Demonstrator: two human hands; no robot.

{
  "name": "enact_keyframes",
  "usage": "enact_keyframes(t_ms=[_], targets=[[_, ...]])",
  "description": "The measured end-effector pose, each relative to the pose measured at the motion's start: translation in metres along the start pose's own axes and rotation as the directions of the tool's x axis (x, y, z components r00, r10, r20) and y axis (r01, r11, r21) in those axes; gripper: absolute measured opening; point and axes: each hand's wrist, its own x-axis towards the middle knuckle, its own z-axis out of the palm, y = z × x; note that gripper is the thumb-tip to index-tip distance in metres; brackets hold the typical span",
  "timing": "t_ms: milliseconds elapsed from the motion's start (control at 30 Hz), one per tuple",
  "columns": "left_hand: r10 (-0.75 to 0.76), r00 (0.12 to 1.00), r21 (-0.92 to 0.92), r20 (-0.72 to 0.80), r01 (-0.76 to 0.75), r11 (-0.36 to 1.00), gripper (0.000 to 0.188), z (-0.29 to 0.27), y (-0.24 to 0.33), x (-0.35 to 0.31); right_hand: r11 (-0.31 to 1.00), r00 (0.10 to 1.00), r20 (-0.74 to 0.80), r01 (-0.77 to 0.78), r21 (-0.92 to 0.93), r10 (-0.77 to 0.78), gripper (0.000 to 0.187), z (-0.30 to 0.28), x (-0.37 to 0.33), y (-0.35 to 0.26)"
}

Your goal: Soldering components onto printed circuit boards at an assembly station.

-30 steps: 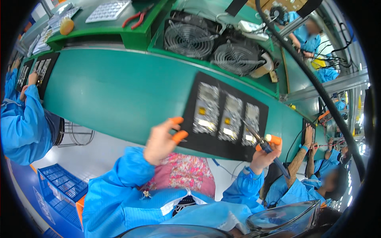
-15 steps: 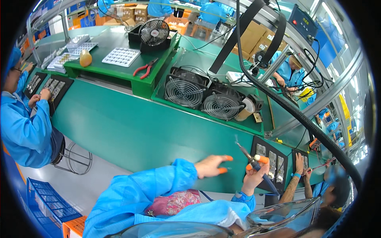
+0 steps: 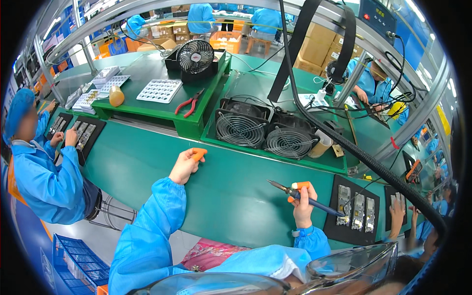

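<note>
Over the green bench top (image 3: 231, 191), my right hand (image 3: 303, 205) grips a soldering iron (image 3: 319, 204) with a dark blue handle. Its bare tip points left, away from the boards. Orange and white finger covers are on that hand. Further left and farther off, my left hand (image 3: 184, 166) is closed in a pinch near the raised shelf, with orange covers on its fingertips. Whatever it may hold is too small to make out. Just right of the iron lies a black mat (image 3: 351, 231) bearing three circuit boards (image 3: 358, 211).
Two caged fans (image 3: 241, 130) stand beyond the bench top. On the raised green shelf (image 3: 189, 129) are red-handled pliers (image 3: 189, 102), a white tray (image 3: 159, 91), an amber bottle (image 3: 116, 96) and a black fan (image 3: 195, 56). A thick black cable (image 3: 364, 150) crosses at right. Co-workers sit on both sides.
My left hand has moved left and farther away, and its spread fingers have closed. The soldering iron, still in my right hand, has shifted left of the mat and lies flatter.
</note>
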Motion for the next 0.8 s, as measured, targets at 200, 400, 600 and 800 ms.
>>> enact_keyframes(t_ms=[200,400,600,800], targets=[[0.020,1.000,-0.225,0.007,-0.018,0.974,0.021,-0.007,0.005,0.005,0.999,0.999,-0.030,-0.041,-0.025,0.040,0.025,-0.003,0.003,-0.002],[-0.004,0.998,-0.292,0.061,0.022,0.956,0.032,-0.010,0.008,0.004,1.000,0.996,-0.088,-0.018,0.011,0.019,0.026,-0.013,0.005,0.004],[-0.003,0.997,-0.312,0.071,0.025,0.950,0.033,-0.010,0.008,0.000,1.000,0.997,-0.080,0.001,-0.002,-0.001,0.026,-0.016,0.004,0.007],[-0.019,1.000,-0.270,-0.003,0.018,0.963,0.021,-0.012,0.001,0.007,1.000,0.998,-0.067,0.007,0.008,-0.007,0.025,-0.020,0.005,0.009]])
